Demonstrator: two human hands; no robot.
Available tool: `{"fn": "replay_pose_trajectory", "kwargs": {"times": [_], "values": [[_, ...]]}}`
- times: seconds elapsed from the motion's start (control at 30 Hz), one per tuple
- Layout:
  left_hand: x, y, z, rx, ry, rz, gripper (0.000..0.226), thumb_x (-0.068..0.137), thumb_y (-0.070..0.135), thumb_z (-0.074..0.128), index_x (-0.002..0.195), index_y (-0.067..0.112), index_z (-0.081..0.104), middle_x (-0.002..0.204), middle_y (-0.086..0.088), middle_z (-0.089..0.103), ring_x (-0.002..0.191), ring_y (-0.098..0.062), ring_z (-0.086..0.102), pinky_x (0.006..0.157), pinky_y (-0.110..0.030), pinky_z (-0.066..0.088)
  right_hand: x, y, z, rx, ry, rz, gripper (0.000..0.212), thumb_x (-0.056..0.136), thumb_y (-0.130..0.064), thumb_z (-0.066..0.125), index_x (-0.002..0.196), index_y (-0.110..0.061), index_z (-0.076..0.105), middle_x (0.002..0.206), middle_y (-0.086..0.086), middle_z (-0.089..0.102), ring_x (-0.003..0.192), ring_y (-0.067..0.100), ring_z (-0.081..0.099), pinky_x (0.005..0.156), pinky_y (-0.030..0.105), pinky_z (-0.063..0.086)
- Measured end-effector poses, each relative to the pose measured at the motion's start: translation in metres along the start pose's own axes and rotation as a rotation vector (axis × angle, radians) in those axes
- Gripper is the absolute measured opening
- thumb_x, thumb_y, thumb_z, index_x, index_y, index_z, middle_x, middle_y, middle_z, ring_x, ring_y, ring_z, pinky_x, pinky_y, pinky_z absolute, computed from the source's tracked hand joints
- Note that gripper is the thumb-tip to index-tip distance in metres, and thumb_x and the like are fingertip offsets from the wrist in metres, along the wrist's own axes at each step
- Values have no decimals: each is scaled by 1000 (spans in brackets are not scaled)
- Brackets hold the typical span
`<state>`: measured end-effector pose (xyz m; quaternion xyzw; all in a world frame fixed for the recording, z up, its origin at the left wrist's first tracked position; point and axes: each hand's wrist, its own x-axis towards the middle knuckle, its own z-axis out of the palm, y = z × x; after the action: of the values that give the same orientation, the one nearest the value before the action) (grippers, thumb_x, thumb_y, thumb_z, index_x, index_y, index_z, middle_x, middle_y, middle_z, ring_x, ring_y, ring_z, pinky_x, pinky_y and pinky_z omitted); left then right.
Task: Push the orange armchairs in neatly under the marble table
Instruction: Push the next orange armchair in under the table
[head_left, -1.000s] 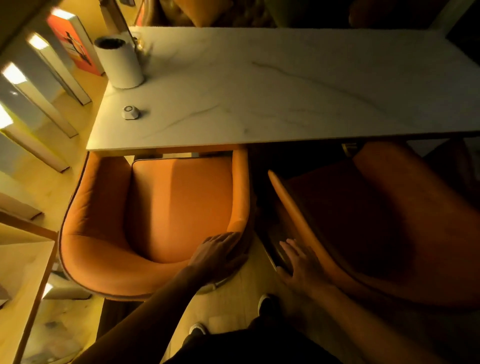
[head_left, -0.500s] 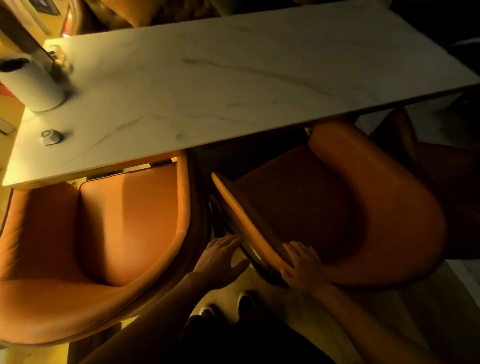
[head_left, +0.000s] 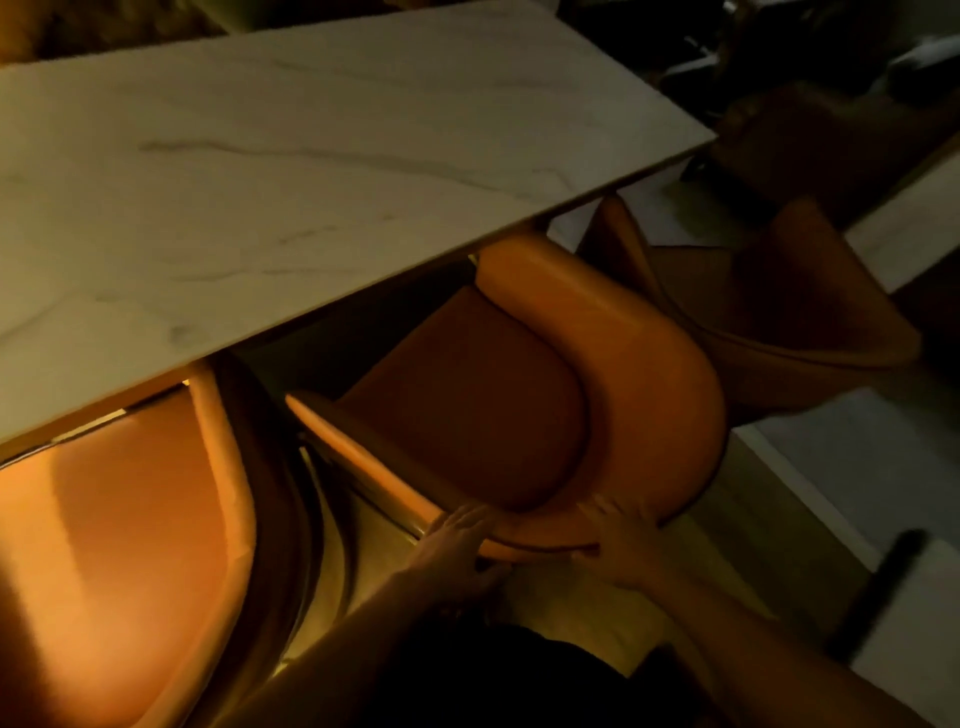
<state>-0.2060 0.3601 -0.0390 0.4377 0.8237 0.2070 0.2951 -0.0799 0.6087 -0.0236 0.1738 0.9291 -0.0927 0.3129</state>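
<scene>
The marble table (head_left: 291, 171) runs across the upper left. Three orange armchairs stand along its near edge. The left armchair (head_left: 114, 545) has its seat front under the table. The middle armchair (head_left: 623, 374) sits turned at an angle, its front just under the table edge. My left hand (head_left: 457, 545) and my right hand (head_left: 618, 540) both rest on the curved back rim of this middle armchair, fingers spread over it. The right armchair (head_left: 779, 317) stands in shadow past the table's corner.
Pale floor (head_left: 831, 457) shows to the right of the chairs, with a dark upright post (head_left: 883, 587) near the lower right. Dark furniture (head_left: 810, 130) stands beyond the table's far right corner. A narrow gap (head_left: 332, 519) separates the left and middle armchairs.
My left hand left the left armchair and joined my right hand on the middle armchair's back rim. My view has swung to the right, so the roll and small puck are out of view.
</scene>
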Motion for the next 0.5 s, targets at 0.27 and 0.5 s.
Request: {"fn": "replay_pose_trajectory", "kwargs": {"times": [0.27,0.5], "values": [[43,25,9,-75,-37,-11,85,75,78,43,141,24,45,145,-3,48,134,-23,42,109,-36,32,12,46,-22,33,-93,-53,82,79,-62,62,147,-30,29,154,0,30,141,22,24,116,53,7],[104,63,31,-96,-138,-158,79,72,70,67,140,36,43,143,5,50,130,-16,45,105,-34,38,55,101,-45,-213,-326,-361,91,79,-49,71,151,-24,20,159,1,17,146,19,10,118,45,-4]]}}
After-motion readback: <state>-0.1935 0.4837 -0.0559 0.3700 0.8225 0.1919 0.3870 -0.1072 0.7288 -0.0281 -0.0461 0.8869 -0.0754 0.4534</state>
